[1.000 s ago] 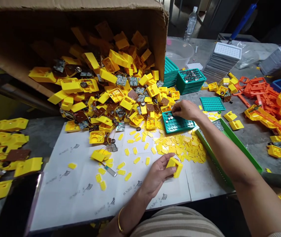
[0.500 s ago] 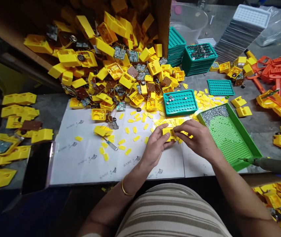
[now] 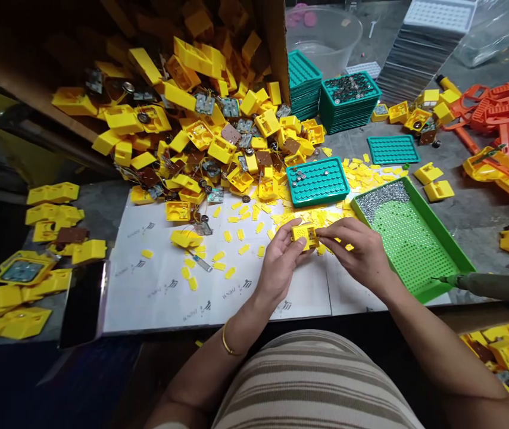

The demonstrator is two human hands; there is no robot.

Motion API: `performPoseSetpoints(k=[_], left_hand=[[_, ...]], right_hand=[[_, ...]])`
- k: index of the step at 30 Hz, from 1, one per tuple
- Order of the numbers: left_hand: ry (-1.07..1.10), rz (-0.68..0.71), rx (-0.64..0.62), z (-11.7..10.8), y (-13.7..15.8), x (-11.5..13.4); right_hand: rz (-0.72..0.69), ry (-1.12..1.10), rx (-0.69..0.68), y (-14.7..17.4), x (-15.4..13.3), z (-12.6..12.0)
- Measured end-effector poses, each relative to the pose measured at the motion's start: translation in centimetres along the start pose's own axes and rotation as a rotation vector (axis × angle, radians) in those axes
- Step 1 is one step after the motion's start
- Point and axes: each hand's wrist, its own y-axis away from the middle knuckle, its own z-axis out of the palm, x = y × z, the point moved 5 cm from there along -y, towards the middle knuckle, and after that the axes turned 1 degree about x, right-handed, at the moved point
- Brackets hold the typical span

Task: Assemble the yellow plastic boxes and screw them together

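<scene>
In the head view my left hand (image 3: pixel 278 265) is closed around a small yellow plastic case (image 3: pixel 299 232) with a grid of tiny holes and an opening at its right end. My right hand (image 3: pixel 364 250) pinches thumb and fingers together at that opening; whatever sits between the fingertips is too small to make out. Flat yellow plastic covers (image 3: pixel 281 221) lie scattered just beyond and around both hands. Behind the case stands a teal tray (image 3: pixel 319 193) with a few round metal button cells in its pockets.
A green tray (image 3: pixel 424 250) of small metallic pieces lies to the right, with a screwdriver-like tool (image 3: pixel 495 285) reaching over its corner. Heaped yellow cases (image 3: pixel 200 134) spill from a cardboard box. Teal tray stacks (image 3: pixel 350 113), orange parts (image 3: pixel 504 113) and a phone (image 3: pixel 82 304) surround the white sheet.
The camera view has shifted slightly. The yellow case has tilted so more of its perforated face and opening show. My right fingertips remain at its right end.
</scene>
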Motion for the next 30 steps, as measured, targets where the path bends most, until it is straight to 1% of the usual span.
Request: performPoseSetpoints(k=[2,5,9,11,12,13,16,17,18,19,20,21,22,24,25,26,27,30], left_hand=[[-0.006,-0.015,-0.009,0.1,0.1,-0.1],[-0.045,-0.012,-0.029,0.1,0.2,-0.3],[-0.166,0.059,-0.05,-0.1,0.2,-0.3],[-0.241,0.097,-0.057,-0.3,0.2,-0.1],[-0.277,0.115,-0.064,-0.4,0.2,0.1],[-0.31,0.128,-0.076,-0.5,0.2,0.2],[-0.363,0.131,-0.126,-0.6,0.3,0.5],[-0.361,0.123,-0.14,-0.7,0.3,0.6],[-0.346,0.115,-0.148,-0.7,0.3,0.7],[-0.316,0.103,-0.146,-0.7,0.2,0.8],[-0.275,0.084,-0.131,-0.8,0.1,0.8],[-0.229,0.057,-0.107,-1.0,0.0,0.8],[-0.182,0.026,-0.075,-1.2,-0.1,0.8],[-0.109,-0.049,-0.018,-1.6,-0.4,0.6],[-0.083,-0.083,-0.003,-1.7,-0.4,0.6],[-0.061,-0.108,0.002,-1.8,-0.5,0.6],[-0.043,-0.128,0.001,-1.9,-0.5,0.5],[-0.017,-0.152,-0.009,-2.0,-0.7,0.6]], right_hand=[[0.05,-0.046,0.023,-0.2,0.5,-0.3],[0.047,0.005,-0.033,-0.5,0.5,-0.1],[-0.018,0.236,-0.136,-0.5,-0.1,0.6],[-0.003,0.316,-0.18,-0.5,-0.2,1.0],[0.034,0.294,-0.197,-0.5,0.0,1.1],[0.094,0.221,-0.206,-0.5,0.2,1.3],[0.326,-0.149,-0.231,-0.5,1.6,1.7],[0.382,-0.252,-0.26,-0.7,2.1,1.9],[0.409,-0.324,-0.298,-0.9,2.6,2.1],[0.409,-0.361,-0.321,-1.4,3.1,2.1],[0.384,-0.358,-0.307,-2.1,3.8,1.9],[0.347,-0.312,-0.248,-3.1,4.5,1.5],[0.306,-0.232,-0.156,-4.1,5.4,0.9],[0.246,0.019,0.06,-6.2,7.4,-0.4],[0.228,0.133,0.086,-7.1,8.3,-0.5],[0.214,0.223,0.07,-8.0,9.2,-0.4],[0.201,0.289,0.023,-8.7,10.0,0.0],[0.186,0.378,-0.122,-10.0,11.4,1.2]])
